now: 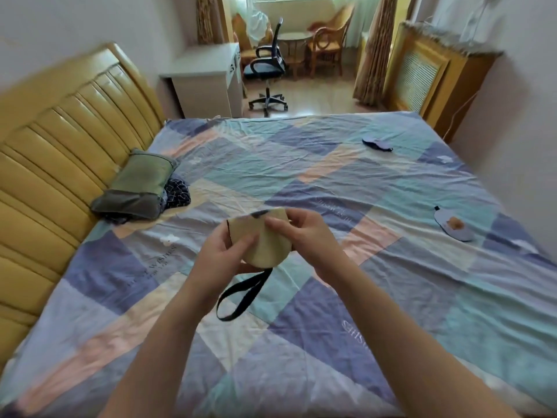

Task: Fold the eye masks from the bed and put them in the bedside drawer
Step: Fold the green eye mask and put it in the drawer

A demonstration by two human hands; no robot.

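Two hands, left hand (224, 251) and right hand (304, 236), pinching cream eye mask (265, 241) mid-fold; next, probably tucking strap (241, 294) dangling at six o'clock.

You hold a matt beige cloth eye mask (265, 239) whose dark strap (241, 295) looks like woven elastic. Beneath it lies a thin, creased patchwork bed sheet (376, 297) of soft, matt cloth. The headboard (60, 152) is glossy yellow padded leather or vinyl, ribbed and smooth. A dull green fabric pillow (135, 185) rests against it. Farther off, a dark blue mask (376, 144) looks matt cloth too.
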